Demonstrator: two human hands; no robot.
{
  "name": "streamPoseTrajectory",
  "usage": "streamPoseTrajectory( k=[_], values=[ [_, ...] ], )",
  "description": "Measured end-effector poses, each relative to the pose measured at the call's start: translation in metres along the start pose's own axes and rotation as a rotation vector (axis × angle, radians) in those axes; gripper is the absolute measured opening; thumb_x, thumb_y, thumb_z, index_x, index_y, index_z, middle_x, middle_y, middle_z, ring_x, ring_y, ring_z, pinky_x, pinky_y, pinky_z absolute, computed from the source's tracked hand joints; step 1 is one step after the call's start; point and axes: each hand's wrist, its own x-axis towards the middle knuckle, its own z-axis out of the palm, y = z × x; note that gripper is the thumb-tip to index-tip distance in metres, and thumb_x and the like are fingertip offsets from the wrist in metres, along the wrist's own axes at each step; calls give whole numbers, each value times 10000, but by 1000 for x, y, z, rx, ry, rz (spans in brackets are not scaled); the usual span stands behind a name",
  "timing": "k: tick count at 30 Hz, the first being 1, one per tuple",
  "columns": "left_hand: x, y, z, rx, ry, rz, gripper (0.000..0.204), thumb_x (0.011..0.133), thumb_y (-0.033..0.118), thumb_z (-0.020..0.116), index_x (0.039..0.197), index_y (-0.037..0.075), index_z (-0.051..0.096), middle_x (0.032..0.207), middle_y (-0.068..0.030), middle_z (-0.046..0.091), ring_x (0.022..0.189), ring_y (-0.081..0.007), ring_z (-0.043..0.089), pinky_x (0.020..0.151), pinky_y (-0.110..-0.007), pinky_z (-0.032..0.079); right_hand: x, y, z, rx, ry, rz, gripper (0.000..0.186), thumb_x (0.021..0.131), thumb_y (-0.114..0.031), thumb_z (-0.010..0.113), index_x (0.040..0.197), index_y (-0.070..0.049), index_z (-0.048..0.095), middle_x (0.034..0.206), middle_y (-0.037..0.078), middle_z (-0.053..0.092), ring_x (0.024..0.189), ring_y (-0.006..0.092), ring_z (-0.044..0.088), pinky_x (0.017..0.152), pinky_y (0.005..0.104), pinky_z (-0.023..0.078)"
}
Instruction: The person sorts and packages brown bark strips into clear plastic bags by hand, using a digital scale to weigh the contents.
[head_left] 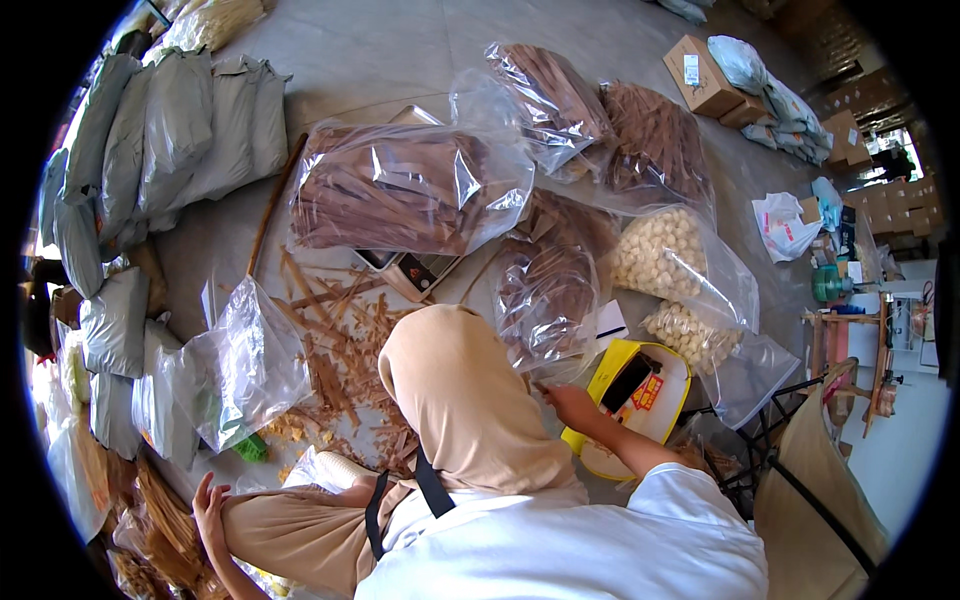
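Note:
My left hand (212,515) rests beside my beige-clothed leg (290,530), fingers loose and apart. My right hand (572,408) has its fingers curled on something small and thin, too small to make out, beside a yellow tray (672,385) holding a dark item (630,375) and a red-and-yellow item. Just beyond that hand lies a clear bag of curled brown strips (545,300). Two bags of pale, round pieces (660,255) lie right of it. A big bag of brown strips (380,185) rests on a metal appliance (415,275). Loose brown scraps (330,370) cover the floor.
Grey parcels (175,140) are piled at left, near a wooden stick (275,210) and an empty clear bag (250,360). More strip bags (650,140) lie farther back. Cardboard boxes (700,80) stand back right; a folding chair (810,500) is close on my right.

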Motion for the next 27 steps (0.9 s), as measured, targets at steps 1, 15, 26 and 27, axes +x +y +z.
streamPoseTrajectory(
  k=[1,15,26,27],
  values=[
    [-2,-1,-1,-5,7,8,433,882,235,588,1253,40,480,888,-83,614,740,-120,564,702,-236,464,4,-1,-10,264,-128,58,119,871,-124,483,900,-43,566,767,73,620,659,205,575,572,318,460],
    [-27,-9,1,-86,77,61,432,890,256,573,1245,27,485,894,-88,612,740,-130,583,694,-243,467,72,-79,-195,1189,-68,-27,218,938,-221,478,976,-27,572,732,107,651,421,69,507,412,176,405],
    [-33,-21,-4,-120,80,86,412,895,248,569,1242,40,490,875,-59,619,736,-110,575,680,-223,473,44,-270,-239,1178,199,-620,147,934,-106,452,973,-75,590,604,10,579,441,29,472,383,159,349],
    [-31,-25,-6,-125,71,91,413,895,250,569,1242,40,490,875,-59,620,737,-110,577,678,-223,473,45,-288,-219,1034,181,-708,134,886,-58,495,983,-65,586,596,22,587,483,65,537,386,200,401]
  ],
)
